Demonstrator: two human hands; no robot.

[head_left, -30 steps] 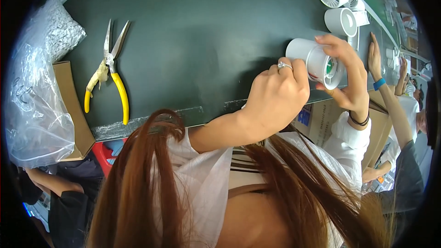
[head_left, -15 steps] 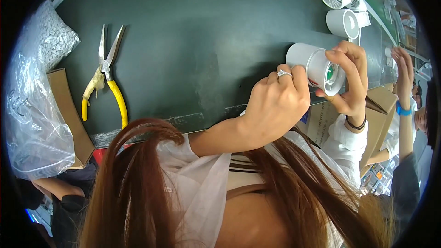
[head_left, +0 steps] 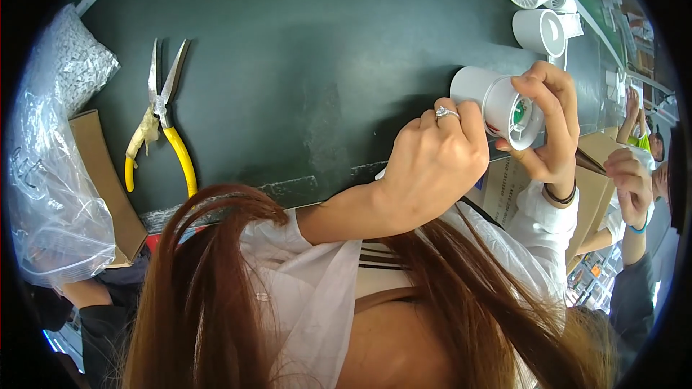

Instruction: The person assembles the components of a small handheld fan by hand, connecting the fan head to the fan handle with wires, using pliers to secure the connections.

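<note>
A white cylindrical fan housing point(head_left: 473, 90), tilted with its open end to the right, is held between my two hands above the table's near edge. Inside that open end a green circuit board point(head_left: 519, 111) shows. My right hand point(head_left: 553, 119) grips the rim, thumb below and fingers curled over the top. Against the housing's lower left side is my left hand point(head_left: 440, 162), closed, with a ring on one finger; its fingertips are hidden behind the knuckles. A bit of red shows at the housing beside the left fingers.
Long-nose pliers point(head_left: 162, 112) with yellow handles lie spread at the left. Beyond them are a clear plastic bag point(head_left: 54, 187) of small silvery pieces and a cardboard box point(head_left: 108, 180). White fan parts point(head_left: 537, 32) stand at the far right. Co-workers' hands point(head_left: 631, 180) show at the right rim.
My hands and the housing hold almost the same pose. The view shifts slightly. At the right rim, a co-worker's raised hand has come down.
</note>
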